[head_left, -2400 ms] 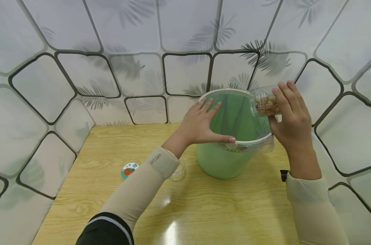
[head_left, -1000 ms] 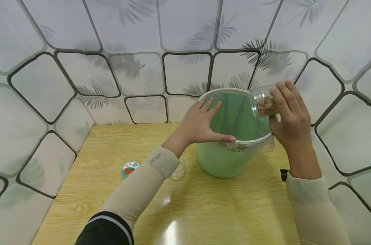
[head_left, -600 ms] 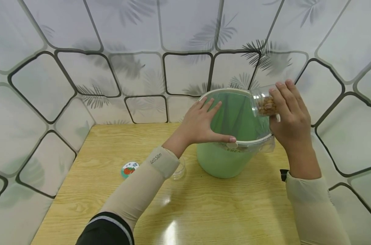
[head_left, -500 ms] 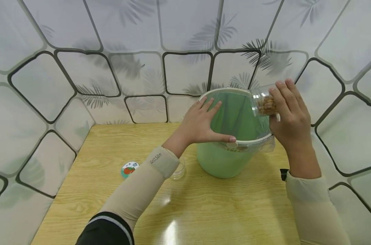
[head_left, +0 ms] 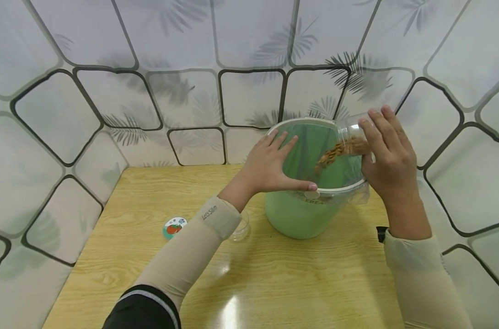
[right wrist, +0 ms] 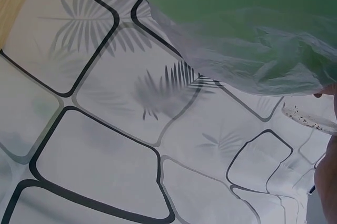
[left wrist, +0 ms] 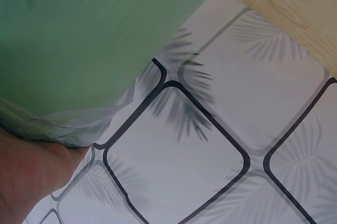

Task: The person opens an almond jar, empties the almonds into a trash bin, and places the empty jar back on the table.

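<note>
My right hand (head_left: 393,160) grips a clear jar (head_left: 352,130), tipped on its side over the green trash bin (head_left: 296,224). A stream of small brown pieces, like nuts or snack bits (head_left: 330,156), falls from the jar's mouth into the bin, while more lie inside the jar. My left hand (head_left: 267,169) rests on the bin's left rim, fingers straight and spread, thumb along the front. In the right wrist view only the edge of my right hand (right wrist: 326,176) shows, beside the jar's speckled base (right wrist: 305,119). The left wrist view catches part of my left hand (left wrist: 31,176) against the bin.
A clear plastic bag (head_left: 358,194) lines the bin and hangs over its rim. On the wooden table (head_left: 298,283), a round lid with a tomato picture (head_left: 174,227) and a clear round piece (head_left: 241,230) lie left of the bin. A patterned wall (head_left: 253,100) stands close behind.
Brown pieces that sat inside the jar now pour out of its mouth into the bin. The right hand has tipped the jar slightly further; the left hand stays in place.
</note>
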Demonstrator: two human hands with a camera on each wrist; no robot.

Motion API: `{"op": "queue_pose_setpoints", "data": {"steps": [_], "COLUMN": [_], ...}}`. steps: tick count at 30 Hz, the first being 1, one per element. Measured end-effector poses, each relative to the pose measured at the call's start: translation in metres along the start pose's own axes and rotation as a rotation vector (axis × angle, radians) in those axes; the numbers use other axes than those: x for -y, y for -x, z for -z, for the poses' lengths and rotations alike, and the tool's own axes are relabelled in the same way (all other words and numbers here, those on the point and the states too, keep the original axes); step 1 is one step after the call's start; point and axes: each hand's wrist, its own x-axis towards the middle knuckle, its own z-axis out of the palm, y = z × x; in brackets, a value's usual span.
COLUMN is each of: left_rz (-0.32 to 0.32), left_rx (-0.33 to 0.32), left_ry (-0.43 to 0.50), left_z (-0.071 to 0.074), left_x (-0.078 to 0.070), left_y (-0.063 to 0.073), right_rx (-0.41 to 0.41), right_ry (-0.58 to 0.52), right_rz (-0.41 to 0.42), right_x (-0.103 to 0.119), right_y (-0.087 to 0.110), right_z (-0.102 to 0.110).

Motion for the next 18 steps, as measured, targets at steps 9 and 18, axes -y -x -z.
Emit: {"op": "queue_pose_setpoints", "data": {"steps": [9,18], "left_rz": [0.004,0.0], "left_rx": [-0.008,-0.015], "left_ry": [0.007,-0.001], "left_z": [-0.0015,-0.0035], "left_x": [0.0002,0.0016], "left_y": [-0.0001,-0.0015], "right_rx": [0.004,0.015], "right_ry": [0.002,0.001], "right_rz": [-0.001,-0.001], "right_x": [0.0012,0.0022], "right_y": [-0.0004,-0.0018], "right_z": [0.001,0.0011]}}
